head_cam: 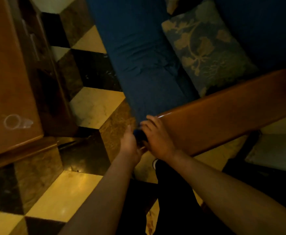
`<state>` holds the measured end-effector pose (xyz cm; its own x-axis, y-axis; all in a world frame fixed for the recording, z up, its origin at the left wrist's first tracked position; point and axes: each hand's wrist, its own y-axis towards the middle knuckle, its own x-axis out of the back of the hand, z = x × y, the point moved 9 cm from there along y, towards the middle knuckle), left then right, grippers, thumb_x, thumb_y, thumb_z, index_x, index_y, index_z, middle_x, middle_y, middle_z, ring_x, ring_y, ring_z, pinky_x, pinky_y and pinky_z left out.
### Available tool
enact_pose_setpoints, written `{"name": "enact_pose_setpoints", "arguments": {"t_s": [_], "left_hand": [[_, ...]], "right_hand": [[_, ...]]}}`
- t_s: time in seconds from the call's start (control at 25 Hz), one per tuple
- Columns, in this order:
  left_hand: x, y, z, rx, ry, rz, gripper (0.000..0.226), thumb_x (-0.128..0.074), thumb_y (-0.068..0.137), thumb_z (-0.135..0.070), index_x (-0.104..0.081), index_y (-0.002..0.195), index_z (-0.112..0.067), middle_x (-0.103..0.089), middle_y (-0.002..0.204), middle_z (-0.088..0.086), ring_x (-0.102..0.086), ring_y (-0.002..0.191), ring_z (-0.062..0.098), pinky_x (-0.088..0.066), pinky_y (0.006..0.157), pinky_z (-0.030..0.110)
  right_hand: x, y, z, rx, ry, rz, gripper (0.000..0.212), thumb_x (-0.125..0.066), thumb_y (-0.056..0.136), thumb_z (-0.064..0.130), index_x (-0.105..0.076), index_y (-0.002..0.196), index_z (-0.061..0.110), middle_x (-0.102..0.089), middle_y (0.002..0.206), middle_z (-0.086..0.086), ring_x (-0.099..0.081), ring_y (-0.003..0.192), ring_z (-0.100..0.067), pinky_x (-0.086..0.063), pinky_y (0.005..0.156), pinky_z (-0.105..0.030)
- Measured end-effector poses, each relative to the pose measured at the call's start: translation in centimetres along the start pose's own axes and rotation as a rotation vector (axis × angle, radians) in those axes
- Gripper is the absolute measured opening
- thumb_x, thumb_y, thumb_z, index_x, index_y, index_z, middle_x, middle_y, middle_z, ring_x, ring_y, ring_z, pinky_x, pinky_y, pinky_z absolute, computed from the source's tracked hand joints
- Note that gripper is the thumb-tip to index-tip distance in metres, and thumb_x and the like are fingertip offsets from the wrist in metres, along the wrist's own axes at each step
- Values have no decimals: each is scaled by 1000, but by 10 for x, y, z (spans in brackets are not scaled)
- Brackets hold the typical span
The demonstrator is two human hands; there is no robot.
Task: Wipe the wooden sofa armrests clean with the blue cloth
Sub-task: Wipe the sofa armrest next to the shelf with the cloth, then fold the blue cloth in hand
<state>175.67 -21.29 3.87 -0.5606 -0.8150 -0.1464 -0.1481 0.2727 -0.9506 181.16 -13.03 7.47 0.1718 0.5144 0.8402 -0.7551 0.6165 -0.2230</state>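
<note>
We hold the blue cloth (pixel 139 135) bunched between both hands at the front end of the wooden armrest (pixel 223 114): right hand (pixel 157 134) pressing it there, left hand (pixel 130 143) cupped beneath. It looks soft and light; we judge a flat palm grips best on the glossy, likely slippery wood.

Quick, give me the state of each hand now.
Left hand: closed on the blue cloth.
Right hand: pressed on the cloth at the armrest end.
</note>
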Motion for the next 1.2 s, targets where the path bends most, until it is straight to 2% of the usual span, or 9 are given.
{"name": "enact_pose_setpoints", "arguments": {"t_s": [0.08, 0.24, 0.36, 0.48, 0.6, 0.76, 0.84, 1.0, 1.2], "left_hand": [[30, -24, 13, 97, -95, 33, 58, -45, 101, -54, -58, 138, -10, -69, 118, 15, -64, 110, 32, -47, 105, 49], [96, -78, 32, 82, -82, 40, 45, -57, 98, -46, -60, 133, -17, -69, 114, 10, -65, 98, 28, -51, 74, 41], [126, -117, 28, -22, -99, 10, 45, -60, 94, -52, -65, 128, -21, -69, 122, 11, -65, 108, 30, -52, 78, 41], [147, -148, 10, -165, -282, -31, 46, -64, 93, -49, -70, 124, -15, -73, 118, 16, -69, 106, 36, -58, 84, 47], [175, -181, -4, -275, -445, -125, 47, -69, 90, -43, -72, 122, -10, -73, 118, 21, -69, 109, 40, -56, 97, 55], [231, -221, -7, -433, -619, -198, 34, -72, 92, -24, -66, 120, -6, -73, 89, 13, -73, 71, 24, -57, 57, 33], [271, -236, -2, -484, -725, -208, 23, -72, 91, -14, -66, 112, -5, -74, 78, 8, -72, 61, 20, -57, 54, 31], [357, -259, -3, -571, -926, -176, 27, -70, 91, -12, -71, 116, -3, -78, 107, 18, -75, 97, 33, -61, 69, 38], [505, -300, 0, -668, -1033, -263, 33, -62, 96, -14, -67, 127, -4, -77, 115, 19, -74, 102, 32, -60, 74, 39]], "right_hand": [[-23, -25, 27, -165, 308, 154, 36, -68, 94, 23, -63, 127, 9, -64, 128, -12, -55, 126, -27, -40, 112, -44], [-26, -65, 69, -474, 723, 138, 27, -59, 102, 34, -65, 124, 20, -70, 116, -5, -67, 106, -12, -52, 91, -30], [-9, -63, 125, -503, 891, 169, 18, -56, 103, 38, -64, 116, 30, -70, 104, 7, -68, 94, -2, -48, 65, -8], [8, -50, 180, -495, 965, 241, 8, -57, 102, 42, -64, 99, 43, -66, 92, 18, -66, 79, 2, -47, 54, -7], [15, -40, 230, -392, 952, 337, 9, -57, 101, 45, -63, 94, 45, -69, 99, 11, -66, 85, -3, -49, 64, -19], [6, -37, 298, -339, 1003, 500, 16, -58, 100, 45, -64, 111, 35, -72, 106, 0, -71, 94, -18, -56, 72, -30], [-9, -38, 339, -286, 935, 594, 22, -60, 99, 47, -65, 113, 30, -74, 101, 0, -74, 87, -17, -58, 65, -29], [-56, -48, 433, -104, 867, 808, 32, -69, 95, 34, -67, 122, 17, -75, 115, -12, -74, 103, -28, -60, 92, -44], [-116, -60, 572, 79, 800, 934, 33, -71, 92, 7, -65, 123, 16, -76, 114, -8, -74, 105, -24, -60, 91, -39]]}}
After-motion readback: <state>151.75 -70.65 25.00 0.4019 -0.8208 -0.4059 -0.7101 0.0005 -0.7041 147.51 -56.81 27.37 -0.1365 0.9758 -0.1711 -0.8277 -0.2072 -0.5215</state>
